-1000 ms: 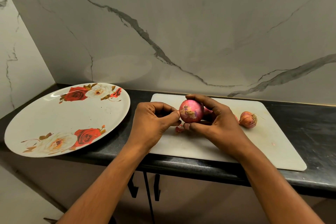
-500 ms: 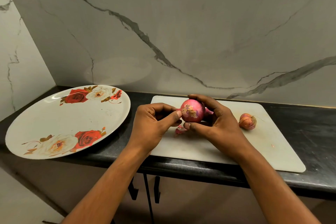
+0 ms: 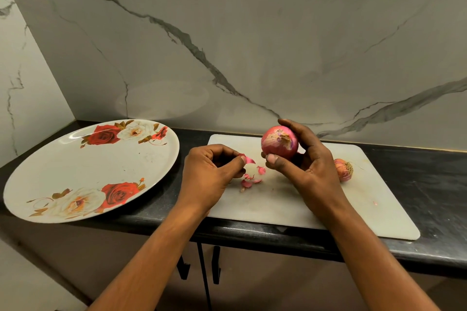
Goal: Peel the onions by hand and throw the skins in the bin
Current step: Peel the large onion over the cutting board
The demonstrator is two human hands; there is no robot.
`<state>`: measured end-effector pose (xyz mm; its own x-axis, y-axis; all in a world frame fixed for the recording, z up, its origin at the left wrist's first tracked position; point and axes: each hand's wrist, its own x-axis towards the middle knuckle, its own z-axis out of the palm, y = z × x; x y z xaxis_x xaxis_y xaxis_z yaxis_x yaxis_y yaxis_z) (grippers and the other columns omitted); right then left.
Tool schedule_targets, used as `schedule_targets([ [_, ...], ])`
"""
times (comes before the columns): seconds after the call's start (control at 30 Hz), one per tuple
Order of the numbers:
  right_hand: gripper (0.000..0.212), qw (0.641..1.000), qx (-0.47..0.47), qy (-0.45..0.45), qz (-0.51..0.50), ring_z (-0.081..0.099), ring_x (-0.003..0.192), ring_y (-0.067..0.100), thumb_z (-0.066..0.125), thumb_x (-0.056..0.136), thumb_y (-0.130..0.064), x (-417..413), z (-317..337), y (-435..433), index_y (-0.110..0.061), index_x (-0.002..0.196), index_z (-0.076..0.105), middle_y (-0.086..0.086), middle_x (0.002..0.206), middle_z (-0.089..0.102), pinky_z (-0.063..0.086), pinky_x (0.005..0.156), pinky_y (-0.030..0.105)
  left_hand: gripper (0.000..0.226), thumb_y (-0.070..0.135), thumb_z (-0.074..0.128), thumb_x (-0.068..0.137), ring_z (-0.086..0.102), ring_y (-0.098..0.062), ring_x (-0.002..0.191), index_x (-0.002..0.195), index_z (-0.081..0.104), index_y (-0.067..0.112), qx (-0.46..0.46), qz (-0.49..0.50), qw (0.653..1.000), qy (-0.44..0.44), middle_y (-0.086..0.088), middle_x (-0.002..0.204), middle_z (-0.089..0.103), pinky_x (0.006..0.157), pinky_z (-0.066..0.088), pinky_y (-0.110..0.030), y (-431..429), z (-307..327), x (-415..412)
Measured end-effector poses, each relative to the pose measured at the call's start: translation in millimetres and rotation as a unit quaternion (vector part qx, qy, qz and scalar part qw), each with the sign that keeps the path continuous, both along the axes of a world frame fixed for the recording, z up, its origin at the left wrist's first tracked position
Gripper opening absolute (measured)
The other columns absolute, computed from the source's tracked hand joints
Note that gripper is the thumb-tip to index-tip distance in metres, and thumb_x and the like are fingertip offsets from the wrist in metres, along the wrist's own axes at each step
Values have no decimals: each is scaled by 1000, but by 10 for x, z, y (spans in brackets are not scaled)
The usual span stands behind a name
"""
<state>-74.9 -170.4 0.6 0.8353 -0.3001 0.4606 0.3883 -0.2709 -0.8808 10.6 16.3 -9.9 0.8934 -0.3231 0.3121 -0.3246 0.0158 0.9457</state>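
The right hand (image 3: 308,174) grips a pink onion (image 3: 279,142), lifted clear of the white cutting board (image 3: 328,209). Its fingers (image 3: 303,134) curl over the top and far side while the thumb presses in from below, so the onion sits wedged between them with its dry, brownish end turned towards the person. Papery skin clings to that end.

Just to the left of that thumb, with a small gap between, the left hand (image 3: 209,177) has its fingers curled in tight. Its thumb and forefinger pinch a strip of skin (image 3: 249,159), pink and thin, which pokes out past the fingertips towards the onion without touching it.

Right under those pinching fingertips, a few skin scraps (image 3: 250,179) lie loose on the board. Behind the right hand, on the side away from its fingertips, a second onion (image 3: 342,169) rests on the board with its rooty end pointing right and its skin on.

The board lies on a dark bench (image 3: 429,184). Out beyond the left hand's knuckles, a big plate (image 3: 63,166) printed with red and white roses sits on the bench and overhangs its front edge. A marbled wall (image 3: 252,45) rises behind.
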Motion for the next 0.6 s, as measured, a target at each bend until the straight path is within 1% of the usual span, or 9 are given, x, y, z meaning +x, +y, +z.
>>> schedule_targets([
  [0.1,66,1000,17,11,0,76,107,27,86,85,-24,9,-6,5,-39,140,54,1,137,62,65,88,42,5,12,82,89,79,-21,80,94,83,11,14,-7,1000,-4,0,87,81,78,66,-36,13,-5,5],
  [0.13,63,1000,15,16,0,76,105,27,86,85,-24,11,-8,6,-39,137,53,1,136,62,65,86,44,7,14,84,88,79,-20,83,95,83,12,20,-12,1000,-8,1,87,81,80,66,-38,18,-4,4],
  [0.2,60,1000,4,19,1,76,104,26,86,86,-19,9,-8,13,-37,133,54,0,133,63,66,83,45,10,18,85,87,79,-19,86,95,84,14,32,-21,999,-17,2,88,82,84,65,-42,23,-2,2],
  [0.33,60,999,-18,28,20,75,106,25,83,89,-15,7,-13,8,-37,140,58,-5,133,64,65,87,47,9,20,81,91,79,-22,81,95,84,12,11,-20,1000,-12,-2,85,81,82,66,-47,6,14,-20],
  [0.37,61,999,-17,34,27,75,105,26,82,90,-15,7,-14,6,-38,142,58,-5,133,64,64,89,49,11,20,80,91,79,-23,81,96,84,11,2,-21,1000,-11,-3,87,81,82,66,-47,2,15,-21],
  [0.43,61,998,-21,45,46,75,104,28,79,93,-15,7,-14,4,-40,144,57,-3,133,64,63,89,51,17,21,78,93,80,-24,86,107,82,11,-17,-32,999,-18,-2,95,82,82,66,-43,-1,26,-29],
  [0.5,60,996,-29,54,68,74,109,26,75,96,-11,-5,-2,19,-39,146,56,-3,137,62,64,89,48,27,21,78,93,80,-25,90,118,79,12,-34,-39,999,-18,-3,105,81,81,65,-39,1,34,-29],
  [0.6,54,994,-28,61,91,73,113,22,69,98,-3,-24,21,33,-31,144,59,-4,136,62,64,90,44,28,17,79,91,80,-25,90,118,78,9,-55,-41,998,-1,-4,105,81,79,65,-35,8,36,-24],
])
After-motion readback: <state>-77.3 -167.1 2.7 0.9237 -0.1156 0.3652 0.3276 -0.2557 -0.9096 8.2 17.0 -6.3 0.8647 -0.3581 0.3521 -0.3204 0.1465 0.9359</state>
